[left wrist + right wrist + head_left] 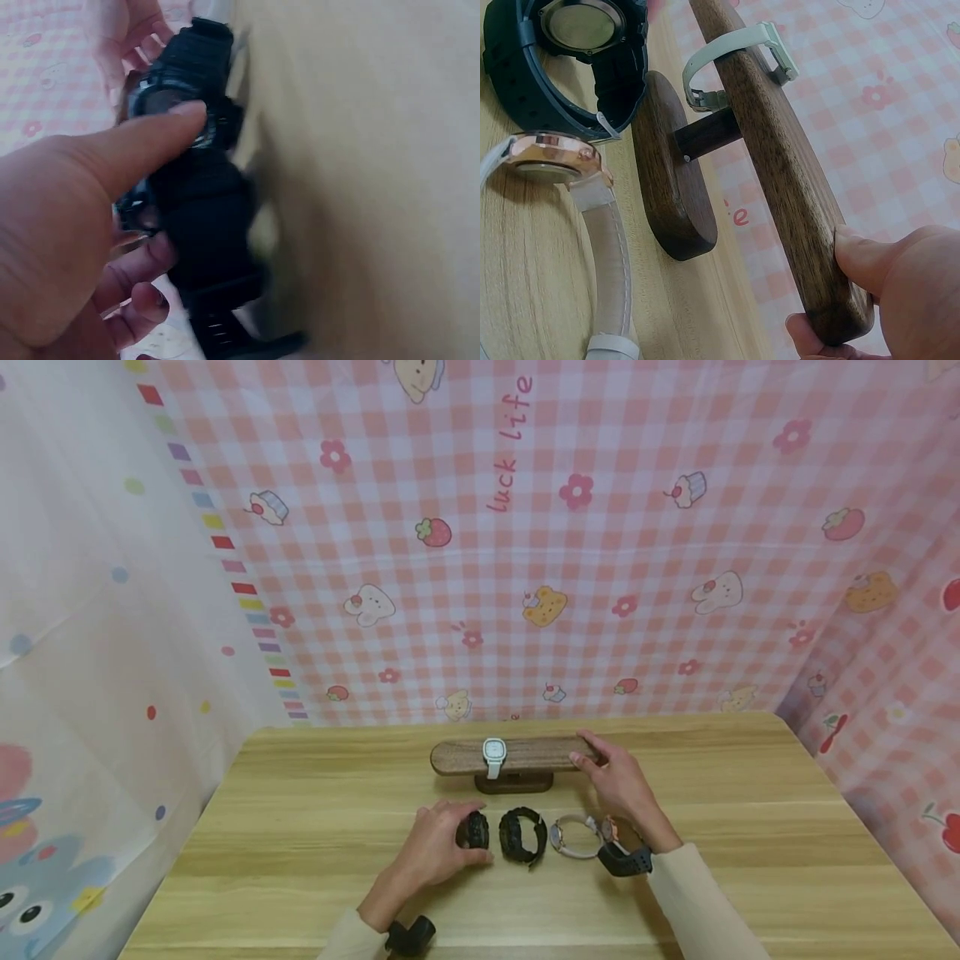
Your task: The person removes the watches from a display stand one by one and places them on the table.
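My left hand (442,843) holds a black chunky wristwatch (477,830) between thumb and fingers, low over the table. In the left wrist view the thumb lies across the watch's dial, and its black strap (206,225) hangs past the fingers. The right hand (618,781) grips the right end of a dark wooden watch stand (536,756), thumb on one side and fingers on the other. Around the bar of this stand, left of its middle, sits a white watch (494,750) with a squarish face. The stand's base (675,172) shows below the bar in the right wrist view.
In front of the stand, a second black watch (513,838) stands on its side, then a light-strapped watch (557,838) and a rose-gold watch (609,828) partly behind my right wrist. The wooden table (300,827) meets a pink checked cloth (637,552) at its back edge.
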### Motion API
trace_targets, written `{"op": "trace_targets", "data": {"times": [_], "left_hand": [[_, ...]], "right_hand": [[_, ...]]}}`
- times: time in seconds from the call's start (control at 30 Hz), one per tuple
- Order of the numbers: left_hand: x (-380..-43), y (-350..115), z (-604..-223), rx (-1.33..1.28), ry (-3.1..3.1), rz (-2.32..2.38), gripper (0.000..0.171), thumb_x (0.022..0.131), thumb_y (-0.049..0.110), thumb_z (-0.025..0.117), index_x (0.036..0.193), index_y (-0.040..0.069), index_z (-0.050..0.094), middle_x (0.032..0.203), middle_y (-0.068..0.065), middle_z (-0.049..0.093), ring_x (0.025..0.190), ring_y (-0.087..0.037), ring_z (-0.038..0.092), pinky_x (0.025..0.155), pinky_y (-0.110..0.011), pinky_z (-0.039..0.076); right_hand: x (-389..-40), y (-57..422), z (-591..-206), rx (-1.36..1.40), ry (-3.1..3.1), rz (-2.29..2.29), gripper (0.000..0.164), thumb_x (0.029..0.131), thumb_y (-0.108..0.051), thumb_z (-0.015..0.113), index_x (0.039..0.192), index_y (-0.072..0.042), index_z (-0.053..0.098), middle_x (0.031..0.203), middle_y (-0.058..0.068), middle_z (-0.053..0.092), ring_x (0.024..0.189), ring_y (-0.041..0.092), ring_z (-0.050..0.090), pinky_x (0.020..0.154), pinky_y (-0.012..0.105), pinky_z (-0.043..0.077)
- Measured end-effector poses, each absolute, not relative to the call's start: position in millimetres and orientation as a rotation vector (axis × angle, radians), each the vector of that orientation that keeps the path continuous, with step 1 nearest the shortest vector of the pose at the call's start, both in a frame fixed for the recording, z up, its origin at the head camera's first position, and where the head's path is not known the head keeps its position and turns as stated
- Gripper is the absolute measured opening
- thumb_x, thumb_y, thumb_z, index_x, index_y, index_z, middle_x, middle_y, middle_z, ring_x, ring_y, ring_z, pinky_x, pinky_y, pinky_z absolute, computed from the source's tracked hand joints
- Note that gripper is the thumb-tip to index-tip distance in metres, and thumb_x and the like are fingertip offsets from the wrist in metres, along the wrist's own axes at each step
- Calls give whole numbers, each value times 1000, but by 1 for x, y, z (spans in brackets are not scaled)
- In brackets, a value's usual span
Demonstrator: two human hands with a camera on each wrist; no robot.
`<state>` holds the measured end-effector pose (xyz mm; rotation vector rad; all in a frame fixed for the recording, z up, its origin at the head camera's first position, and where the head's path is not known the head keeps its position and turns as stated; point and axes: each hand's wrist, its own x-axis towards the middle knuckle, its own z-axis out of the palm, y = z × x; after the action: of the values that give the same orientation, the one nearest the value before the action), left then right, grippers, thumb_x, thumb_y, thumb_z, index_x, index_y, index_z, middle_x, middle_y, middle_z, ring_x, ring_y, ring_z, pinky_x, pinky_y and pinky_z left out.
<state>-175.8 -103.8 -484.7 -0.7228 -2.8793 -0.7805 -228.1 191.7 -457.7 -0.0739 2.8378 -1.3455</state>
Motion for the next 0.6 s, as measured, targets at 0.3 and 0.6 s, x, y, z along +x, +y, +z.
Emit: {"op": "trace_targets", "data": {"times": [0.3, 0.6], "left_hand": [[-195, -97, -445, -676, -2651, -930, 53, 80, 34, 83, 124, 9, 67, 81, 0, 63, 73, -16, 54, 72, -38, 44], [-216, -76, -440, -512, -2654, -950, 57, 83, 38, 80, 129, 8, 64, 92, -4, 63, 94, -24, 55, 88, -51, 42]], "right_hand": [[-228, 193, -458, -78, 2837, -1356, 53, 100, -32, 59, 149, -15, 46, 100, 14, 62, 72, 19, 52, 58, 31, 44], [-227, 192, -459, -50, 2799, -1391, 53, 100, -33, 58, 150, -17, 45, 101, 14, 61, 70, 19, 51, 57, 31, 44]]}}
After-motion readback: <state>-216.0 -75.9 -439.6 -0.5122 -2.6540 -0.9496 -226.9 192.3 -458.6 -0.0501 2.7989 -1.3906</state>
